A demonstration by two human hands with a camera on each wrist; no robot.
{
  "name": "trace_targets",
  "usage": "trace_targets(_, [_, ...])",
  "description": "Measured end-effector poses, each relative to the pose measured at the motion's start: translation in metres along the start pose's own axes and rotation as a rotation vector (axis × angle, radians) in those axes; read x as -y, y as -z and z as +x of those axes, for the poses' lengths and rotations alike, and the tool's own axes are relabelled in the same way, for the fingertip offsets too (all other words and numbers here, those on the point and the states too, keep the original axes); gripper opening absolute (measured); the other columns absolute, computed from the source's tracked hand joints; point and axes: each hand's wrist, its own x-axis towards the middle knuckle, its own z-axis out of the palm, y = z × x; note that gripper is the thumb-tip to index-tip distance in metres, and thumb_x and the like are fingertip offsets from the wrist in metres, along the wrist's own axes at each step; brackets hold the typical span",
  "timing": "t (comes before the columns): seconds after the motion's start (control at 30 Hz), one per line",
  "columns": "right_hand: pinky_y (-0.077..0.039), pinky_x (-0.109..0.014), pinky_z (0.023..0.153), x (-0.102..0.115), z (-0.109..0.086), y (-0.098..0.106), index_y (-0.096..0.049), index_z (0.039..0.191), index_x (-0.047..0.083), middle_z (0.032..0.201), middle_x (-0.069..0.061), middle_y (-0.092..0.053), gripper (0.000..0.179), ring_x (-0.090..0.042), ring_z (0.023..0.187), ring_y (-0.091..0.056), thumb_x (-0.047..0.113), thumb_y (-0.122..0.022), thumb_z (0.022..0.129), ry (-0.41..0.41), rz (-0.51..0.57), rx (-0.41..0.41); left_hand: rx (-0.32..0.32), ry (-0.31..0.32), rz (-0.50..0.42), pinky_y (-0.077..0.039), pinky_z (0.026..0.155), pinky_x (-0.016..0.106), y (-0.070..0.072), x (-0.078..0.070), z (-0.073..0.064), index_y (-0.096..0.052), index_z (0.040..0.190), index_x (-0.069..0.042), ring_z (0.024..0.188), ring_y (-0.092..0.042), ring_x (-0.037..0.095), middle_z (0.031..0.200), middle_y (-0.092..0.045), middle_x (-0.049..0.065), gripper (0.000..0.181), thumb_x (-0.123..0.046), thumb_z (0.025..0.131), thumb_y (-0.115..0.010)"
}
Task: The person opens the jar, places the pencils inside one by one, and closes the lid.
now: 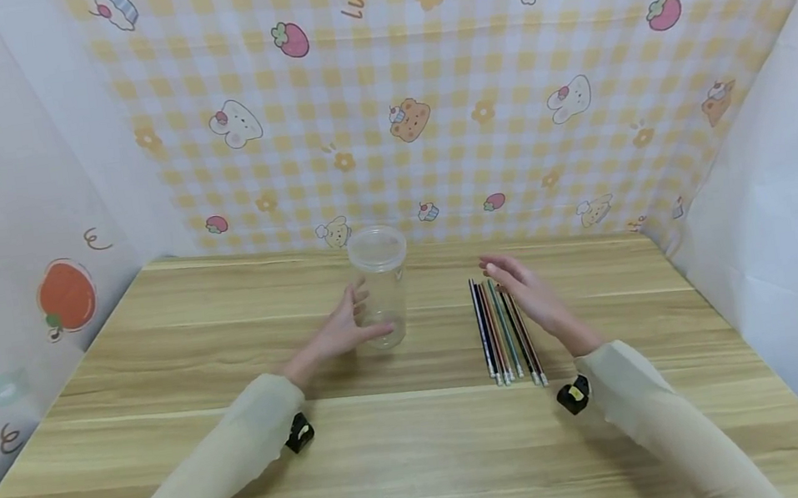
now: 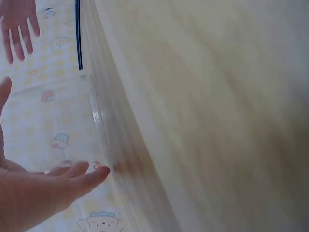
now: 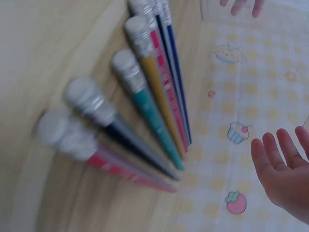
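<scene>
A clear plastic jar [image 1: 385, 286] with a round rim stands upright on the table. My left hand [image 1: 341, 330] is at its left side, thumb and fingers spread around it without gripping; whether the skin touches the wall I cannot tell. Several pencils [image 1: 508, 335] lie side by side to the right of the jar, their white eraser ends toward me. Over their far ends hovers my right hand [image 1: 532, 296], its fingers extended and holding nothing. In the right wrist view the pencils [image 3: 150, 112] show teal, pink, yellow and dark shafts, with that hand [image 3: 285, 174] beyond them.
The wood-grain table [image 1: 426, 456] meets a yellow checked cloth [image 1: 458, 64] hung behind it. White sheets [image 1: 794, 205] close off both sides. Each wrist wears a small black device [image 1: 573, 396].
</scene>
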Motion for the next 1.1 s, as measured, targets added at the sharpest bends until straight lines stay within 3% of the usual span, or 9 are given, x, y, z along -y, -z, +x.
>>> trace_targets(0.27, [-0.032, -0.041, 0.096, 0.044, 0.009, -0.024, -0.031, 0.132, -0.005, 0.132, -0.020, -0.036, 0.044, -0.029, 0.119, -0.035, 0.021, -0.037, 0.096, 0.062, -0.022, 0.032, -0.050, 0.001, -0.052, -0.022, 0.099, 0.050, -0.004, -0.002, 0.003, -0.013, 0.138, -0.009, 0.123, -0.026, 0.037, 0.137, -0.024, 0.022, 0.090, -0.019, 0.072, -0.073])
trace_targets(0.5, [-0.031, -0.041, 0.096, 0.046, 0.033, -0.035, -0.036, 0.133, 0.007, 0.131, -0.008, -0.040, 0.047, -0.022, 0.117, -0.038, 0.030, -0.044, 0.093, 0.096, -0.074, 0.026, -0.043, -0.008, -0.059, -0.024, 0.098, 0.051, -0.005, -0.001, 0.003, -0.016, 0.136, -0.010, 0.122, -0.027, 0.037, 0.135, -0.028, 0.023, 0.088, -0.017, 0.071, -0.074])
trace_targets(0.73, [-0.040, -0.031, 0.089, 0.063, 0.051, -0.051, -0.040, 0.131, 0.012, 0.128, -0.003, -0.043, 0.056, -0.016, 0.114, -0.040, 0.039, -0.057, 0.084, 0.172, -0.176, -0.002, -0.034, -0.002, -0.059, -0.025, 0.097, 0.052, -0.007, -0.004, 0.003, -0.018, 0.136, -0.010, 0.120, -0.029, 0.039, 0.133, -0.030, 0.023, 0.087, -0.018, 0.071, -0.075])
trace_targets(0.93, [-0.042, -0.033, 0.086, 0.076, 0.058, -0.062, -0.041, 0.130, 0.013, 0.128, -0.003, -0.043, 0.060, -0.017, 0.112, -0.041, 0.038, -0.063, 0.080, 0.211, -0.267, 0.011, -0.001, -0.006, -0.069, -0.025, 0.096, 0.053, -0.005, -0.027, -0.009, -0.015, 0.136, -0.002, 0.120, -0.026, 0.044, 0.132, -0.028, 0.029, 0.083, -0.011, 0.075, -0.071])
trace_targets(1.1, [-0.042, -0.036, 0.086, 0.083, 0.064, -0.071, -0.039, 0.131, 0.010, 0.129, -0.004, -0.042, 0.066, -0.017, 0.113, -0.040, 0.038, -0.065, 0.078, 0.214, -0.387, 0.024, -0.015, -0.016, -0.043, -0.028, 0.095, 0.051, -0.006, -0.013, -0.002, -0.017, 0.136, -0.007, 0.120, -0.029, 0.041, 0.132, -0.031, 0.025, 0.084, -0.018, 0.074, -0.072])
